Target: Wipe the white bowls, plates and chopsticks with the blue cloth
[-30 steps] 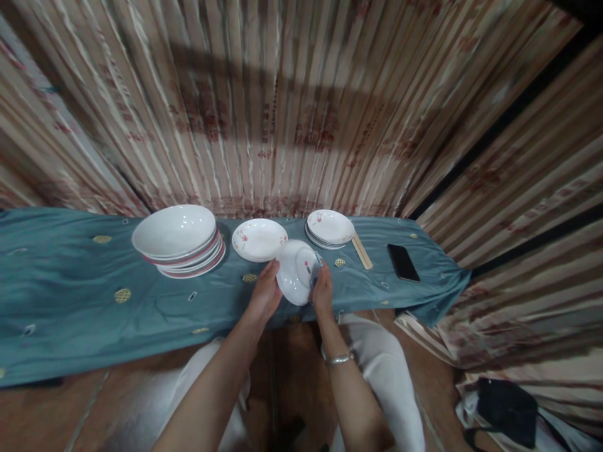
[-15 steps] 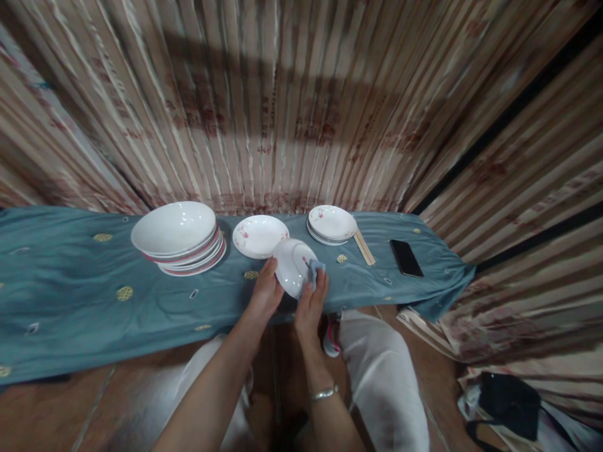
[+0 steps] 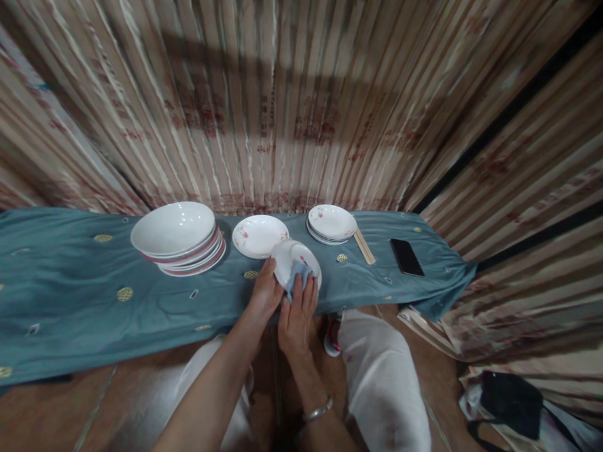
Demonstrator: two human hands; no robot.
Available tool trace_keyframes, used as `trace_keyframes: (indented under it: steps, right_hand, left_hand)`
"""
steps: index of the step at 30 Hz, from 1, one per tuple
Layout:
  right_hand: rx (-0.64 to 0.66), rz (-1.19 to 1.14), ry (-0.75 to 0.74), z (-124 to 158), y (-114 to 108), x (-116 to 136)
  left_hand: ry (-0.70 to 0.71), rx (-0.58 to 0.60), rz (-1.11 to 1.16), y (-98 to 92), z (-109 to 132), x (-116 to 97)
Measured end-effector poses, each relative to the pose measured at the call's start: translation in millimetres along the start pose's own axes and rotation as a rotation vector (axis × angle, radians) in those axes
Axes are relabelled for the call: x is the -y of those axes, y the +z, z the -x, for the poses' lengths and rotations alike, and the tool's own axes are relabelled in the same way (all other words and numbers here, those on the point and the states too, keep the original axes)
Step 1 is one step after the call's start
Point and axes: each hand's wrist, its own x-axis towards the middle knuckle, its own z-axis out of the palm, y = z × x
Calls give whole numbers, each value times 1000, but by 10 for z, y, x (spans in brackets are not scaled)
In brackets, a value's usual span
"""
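My left hand (image 3: 264,294) grips the left edge of a small white plate (image 3: 291,258), which is tilted up above the teal cloth. My right hand (image 3: 296,314) presses a pale blue rag (image 3: 298,275) flat against the plate's face, fingers stretched over it. Just behind stands another small flowered plate (image 3: 259,235). A short stack of small plates (image 3: 331,223) sits to the right of it.
A stack of large white bowls and red-rimmed plates (image 3: 181,238) stands at the left on the teal-covered table (image 3: 70,295). Wooden chopsticks (image 3: 364,246) and a black phone (image 3: 406,257) lie at the right. Striped curtains hang behind. A dark bag (image 3: 511,405) rests on the floor.
My right hand with the rag has slid from the plate's right edge leftward and down across its face. The plate has tilted more toward me.
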Motion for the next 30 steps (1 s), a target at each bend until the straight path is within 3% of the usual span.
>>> trace_keyframes:
  steps: [8, 14, 22, 30]
  right_hand:
    - [93, 105, -138, 2, -29, 20]
    - [233, 117, -311, -227, -197, 61]
    - [359, 90, -472, -563, -305, 28]
    - [347, 57, -471, -925, -310, 44]
  left_hand:
    - [-39, -116, 4, 41, 6, -33]
    - [-107, -174, 13, 66, 18, -61]
    - [-105, -158, 17, 43, 34, -101]
    - [-29, -54, 30, 89, 73, -71]
